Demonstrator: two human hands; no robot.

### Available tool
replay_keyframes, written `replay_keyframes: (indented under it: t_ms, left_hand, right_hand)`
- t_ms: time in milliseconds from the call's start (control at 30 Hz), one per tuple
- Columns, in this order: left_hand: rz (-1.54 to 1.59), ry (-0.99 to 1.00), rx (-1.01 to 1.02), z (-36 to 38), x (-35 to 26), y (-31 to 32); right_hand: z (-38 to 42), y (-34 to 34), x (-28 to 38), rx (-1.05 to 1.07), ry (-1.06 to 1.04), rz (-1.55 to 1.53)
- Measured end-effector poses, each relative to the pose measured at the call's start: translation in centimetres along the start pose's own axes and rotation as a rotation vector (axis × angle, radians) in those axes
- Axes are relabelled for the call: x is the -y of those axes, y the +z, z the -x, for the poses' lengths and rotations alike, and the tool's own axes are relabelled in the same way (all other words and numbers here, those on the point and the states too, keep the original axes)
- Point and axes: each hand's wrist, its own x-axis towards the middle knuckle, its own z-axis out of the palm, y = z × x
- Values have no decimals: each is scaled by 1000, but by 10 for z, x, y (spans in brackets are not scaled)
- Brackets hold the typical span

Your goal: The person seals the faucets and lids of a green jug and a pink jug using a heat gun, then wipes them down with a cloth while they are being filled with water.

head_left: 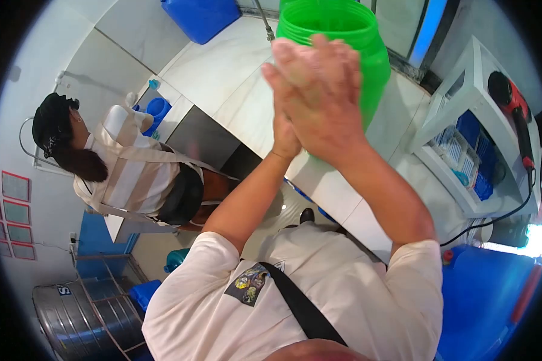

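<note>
My two hands meet in front of a large green plastic container (376,75) with a wide threaded mouth. My right hand (328,117) lies flat over the other, its back towards me and its fingers stretched out. Behind it is my left hand (285,132), palm to palm with the right and largely covered by it. Both are slightly blurred, and the fingertips overlap the container's rim in this view. No object shows between the palms.
A person (126,168) in an apron and black cap works by a blue jug (156,114) at left. A white shelf (464,132) at right carries a red-and-black power tool (512,102) with a cord. A blue drum (482,307) and a metal tank (81,319) stand nearby.
</note>
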Motion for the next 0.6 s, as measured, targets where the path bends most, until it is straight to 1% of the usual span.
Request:
replay_keyframes:
  t_ms: [33,67,100,167,200,233,267,300,367,400,500,533,567,600]
  left_hand:
    - [-471,17,104,-1,7,-4]
    - [-713,22,155,-2,13,-1]
    - [-953,39,208,-1,18,2]
    - [-2717,454,300,-10,30,26]
    - [-3585,724,291,-10,36,34]
    - [-3587,740,292,-6,42,36]
    - [-3613,665,227,-3,50,37]
    - [-3634,578,165,-2,56,37]
    - [-3660,564,119,4,62,38]
    - [-3681,542,113,7,60,41]
    - [-3684,521,78,7,38,47]
    - [-3671,520,49,5,23,45]
    - [-3702,481,40,5,8,44]
    - [-3730,618,40,2,-2,29]
  right_hand:
    - [7,10,5,74,-73,78]
    - [19,16,5,68,-63,78]
    - [39,21,5,180,-155,96]
    - [97,34,-3,384,-311,112]
    - [128,32,-13,481,-373,114]
    - [144,19,-27,505,-473,148]
    - [154,13,-38,526,-574,186]
    - [154,11,-45,525,-576,185]
    - [144,0,-53,317,-472,257]
    - [125,-4,-54,210,-393,277]
    - [27,-11,-39,-57,-196,347]
    - [-8,-15,-34,47,-182,262]
    - [-20,-9,-28,108,-165,225]
    - [-33,-3,-22,168,-145,188]
